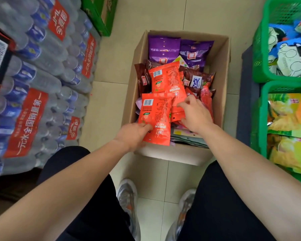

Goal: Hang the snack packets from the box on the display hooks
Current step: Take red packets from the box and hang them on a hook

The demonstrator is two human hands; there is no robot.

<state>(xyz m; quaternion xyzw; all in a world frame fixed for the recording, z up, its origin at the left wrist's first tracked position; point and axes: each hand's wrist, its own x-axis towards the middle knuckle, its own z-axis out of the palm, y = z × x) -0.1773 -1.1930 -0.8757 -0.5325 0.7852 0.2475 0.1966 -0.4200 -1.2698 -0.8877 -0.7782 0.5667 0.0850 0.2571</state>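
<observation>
Over the cardboard box [222,70] at twelve o'clock, the left hand [134,132] grips an orange packet [155,117] by its lower edge; the right hand [195,115] pinches a second orange packet [176,109] inside the box; purple packets [163,49] lie beyond.

Extends both bare forearms forward and down, converging toward the wrists. Pinches the lower corner of an orange packet [155,117] in the left grip [134,133], back of hand up. Sets the right grip [195,115] palm down, fingers curled onto neighbouring packets [175,113]; closure there indeterminate.
</observation>
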